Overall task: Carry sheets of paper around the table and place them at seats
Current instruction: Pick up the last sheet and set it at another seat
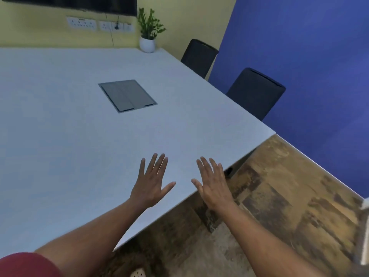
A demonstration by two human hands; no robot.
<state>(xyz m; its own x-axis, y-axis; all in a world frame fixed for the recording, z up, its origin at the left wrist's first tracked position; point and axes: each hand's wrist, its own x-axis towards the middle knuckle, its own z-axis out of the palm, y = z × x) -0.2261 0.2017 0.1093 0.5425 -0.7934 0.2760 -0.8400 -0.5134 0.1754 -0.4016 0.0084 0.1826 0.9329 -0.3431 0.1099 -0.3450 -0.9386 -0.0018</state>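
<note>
Table (60, 120): pale grey-white, faint speckle. Hatch (127, 95) set in tabletop: mid grey, darker slot edges. Two chairs (255, 92): dark charcoal/black fabric. Right wall (299, 56): deep blue. Back wall (50, 39): pale yellow. Sockets (81, 23) on back wall: white. Plant (149, 23): green leaves; pot (147, 45): white. Screen (69, 4) at top: black. Floor (279, 196): brown wood-look planks, mottled dark and tan patches. Sleeve (26, 264) at bottom left: maroon. Skirting along blue wall: white.
</note>
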